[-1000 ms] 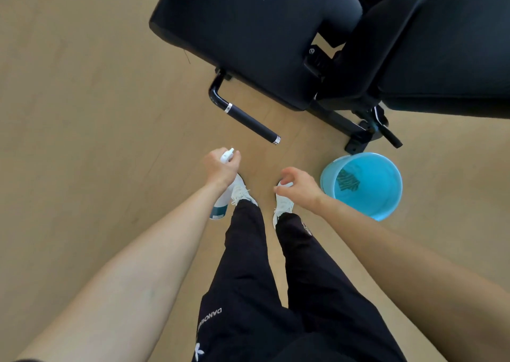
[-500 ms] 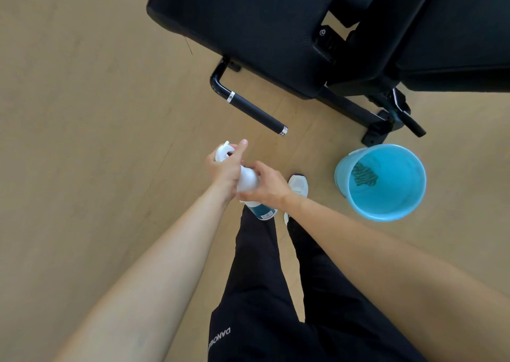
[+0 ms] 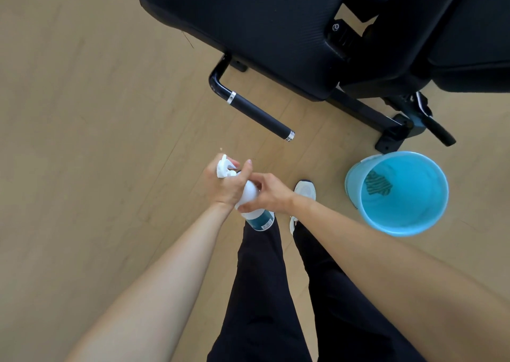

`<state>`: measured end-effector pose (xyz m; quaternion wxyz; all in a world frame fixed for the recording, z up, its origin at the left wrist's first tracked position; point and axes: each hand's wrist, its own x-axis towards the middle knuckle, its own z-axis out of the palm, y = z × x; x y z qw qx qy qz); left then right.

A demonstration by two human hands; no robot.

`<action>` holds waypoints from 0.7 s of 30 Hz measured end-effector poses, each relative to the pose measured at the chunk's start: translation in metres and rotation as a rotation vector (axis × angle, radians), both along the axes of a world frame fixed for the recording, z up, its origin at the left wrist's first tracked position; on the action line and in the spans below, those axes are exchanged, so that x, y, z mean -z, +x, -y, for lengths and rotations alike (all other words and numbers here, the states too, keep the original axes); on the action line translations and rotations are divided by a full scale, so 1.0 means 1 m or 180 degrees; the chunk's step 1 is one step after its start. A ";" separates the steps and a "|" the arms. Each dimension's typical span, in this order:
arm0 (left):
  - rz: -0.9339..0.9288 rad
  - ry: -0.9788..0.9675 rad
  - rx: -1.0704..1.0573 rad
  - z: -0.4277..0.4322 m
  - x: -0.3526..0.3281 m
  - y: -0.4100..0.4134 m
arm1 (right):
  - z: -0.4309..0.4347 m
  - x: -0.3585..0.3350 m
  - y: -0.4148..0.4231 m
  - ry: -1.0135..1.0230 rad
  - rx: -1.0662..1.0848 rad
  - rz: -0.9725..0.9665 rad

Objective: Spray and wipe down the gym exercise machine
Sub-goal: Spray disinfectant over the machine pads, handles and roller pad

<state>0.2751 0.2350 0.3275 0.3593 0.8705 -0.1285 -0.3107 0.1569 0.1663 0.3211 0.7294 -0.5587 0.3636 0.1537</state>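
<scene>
A white spray bottle [image 3: 255, 215] with a teal label is held in front of me at mid-frame, its white trigger head pointing up-left. My left hand [image 3: 225, 182] grips the bottle's neck and trigger head. My right hand [image 3: 266, 192] grips the bottle's body from the right. The black padded gym machine [image 3: 262, 25] fills the top of the view, with a black handle bar [image 3: 258, 116] sticking out toward me. A striped cloth [image 3: 378, 186] lies inside a blue bucket [image 3: 356, 185] on the floor at the right.
The floor is light wood. The machine's black frame foot [image 3: 392, 138] stands just above the bucket. My legs in black trousers and a white shoe [image 3: 305, 190] are below the hands.
My right hand has come over from the right and taken hold of the bottle's body. The bottle has been lifted and tilted, and the view has shifted slightly left.
</scene>
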 end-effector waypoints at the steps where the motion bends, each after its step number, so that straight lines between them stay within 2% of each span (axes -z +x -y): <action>1: 0.0007 0.0007 0.0005 0.001 0.004 0.000 | -0.001 0.004 0.000 0.0056 0.0073 0.0047; 5: -0.0373 0.0109 0.0119 0.009 0.013 0.001 | -0.008 0.015 -0.004 0.0293 0.0413 0.0040; 12: -0.0497 0.0339 0.0138 0.018 0.006 -0.007 | -0.011 0.021 -0.011 0.0414 0.0612 0.0100; 18: -0.0394 0.0019 0.0291 0.027 -0.001 -0.008 | -0.005 0.019 -0.015 0.0410 0.0645 0.0101; 21: -0.0420 0.0124 0.0121 0.029 -0.004 -0.011 | -0.001 0.014 -0.016 0.0436 0.0549 0.0124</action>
